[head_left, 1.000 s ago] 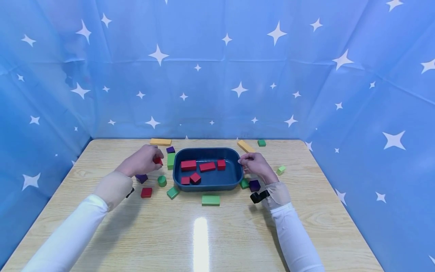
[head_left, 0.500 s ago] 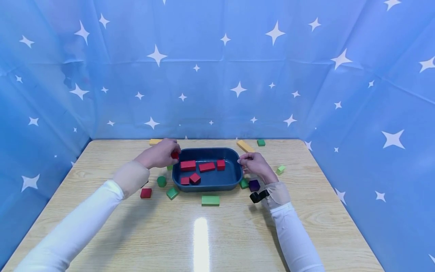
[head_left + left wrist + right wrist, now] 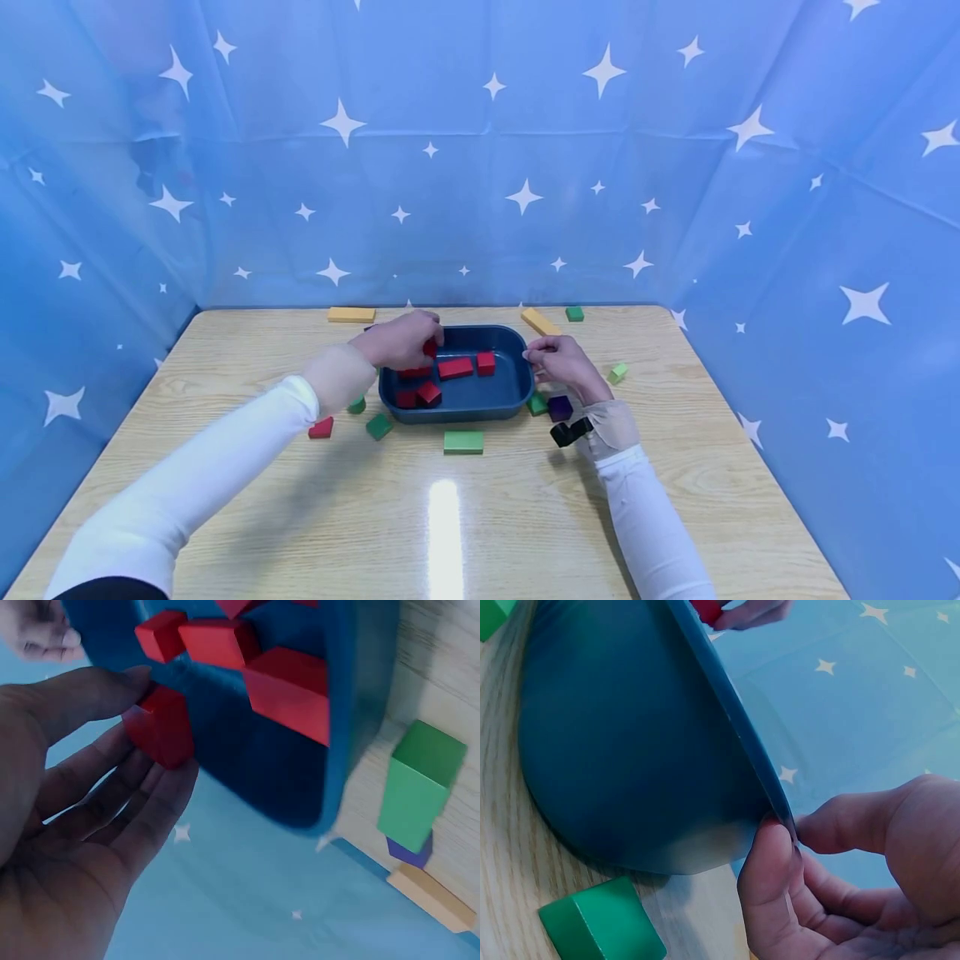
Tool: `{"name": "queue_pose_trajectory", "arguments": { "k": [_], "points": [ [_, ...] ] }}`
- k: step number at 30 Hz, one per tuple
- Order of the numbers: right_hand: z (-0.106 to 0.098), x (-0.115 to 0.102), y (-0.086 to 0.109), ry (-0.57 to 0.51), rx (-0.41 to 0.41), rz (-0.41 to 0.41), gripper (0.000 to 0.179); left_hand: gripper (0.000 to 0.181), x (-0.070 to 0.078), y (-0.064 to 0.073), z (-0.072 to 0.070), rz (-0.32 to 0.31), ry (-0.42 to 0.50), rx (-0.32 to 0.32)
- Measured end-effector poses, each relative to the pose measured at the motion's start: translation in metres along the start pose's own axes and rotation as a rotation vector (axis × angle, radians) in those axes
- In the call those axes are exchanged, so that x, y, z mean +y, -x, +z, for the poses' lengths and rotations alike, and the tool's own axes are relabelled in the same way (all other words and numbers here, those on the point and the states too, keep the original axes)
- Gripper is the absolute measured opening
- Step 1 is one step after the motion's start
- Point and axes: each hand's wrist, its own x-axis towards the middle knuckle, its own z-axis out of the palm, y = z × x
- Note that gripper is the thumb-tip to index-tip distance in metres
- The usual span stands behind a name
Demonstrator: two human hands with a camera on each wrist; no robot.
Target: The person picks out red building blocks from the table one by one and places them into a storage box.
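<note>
In the head view my left hand [image 3: 402, 340] is over the left part of a dark blue tray [image 3: 457, 414]. It pinches a red block [image 3: 161, 727] between thumb and fingers, seen closely in the left wrist view. Several other red blocks lie inside the tray, among them a long one [image 3: 455, 368] and a small one [image 3: 486, 363]. At the tray's right end, my right hand [image 3: 562, 363] grips the rim between thumb and finger; the right wrist view shows this tray wall [image 3: 645, 735] up close. My left hand covers part of the tray's back left corner.
Around the tray lie a light green block [image 3: 463, 442], a red block [image 3: 321, 427], a green block [image 3: 379, 427], a purple block [image 3: 560, 408] and two orange blocks, one at back left [image 3: 351, 315]. A starry blue curtain [image 3: 480, 208] stands behind the table.
My left hand has carried the red block rightward from the table left of the tray to above its inside. My right hand has stayed on the rim.
</note>
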Motion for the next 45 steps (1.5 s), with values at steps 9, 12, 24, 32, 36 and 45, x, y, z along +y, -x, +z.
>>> {"name": "queue_pose_trajectory", "arguments": {
  "k": [9, 12, 24, 32, 36, 45],
  "points": [
    [0.0, -0.001, 0.0, 0.001, 0.004, 0.006, 0.024, 0.02, 0.021, -0.022, 0.006, 0.067, -0.028, -0.061],
    [0.0, 0.0, -0.001, -0.001, 0.007, 0.009, 0.024, 0.019, 0.026, -0.028, 0.011, 0.087, -0.028, -0.078],
    [0.0, 0.001, 0.001, -0.002, 0.009, 0.011, 0.025, 0.024, 0.038, -0.04, 0.032, 0.039, -0.032, -0.163],
    [0.004, -0.001, 0.0, 0.011, 0.032, -0.001, 0.022, 0.026, 0.04, -0.043, 0.036, 0.033, -0.019, -0.21],
    [0.004, 0.0, 0.0, 0.012, 0.029, -0.001, 0.022, 0.023, 0.041, -0.042, 0.038, 0.047, -0.019, -0.219],
    [0.003, 0.0, 0.002, 0.013, 0.027, -0.01, 0.024, 0.017, 0.038, -0.043, 0.047, 0.063, -0.043, -0.228]
  ]
}}
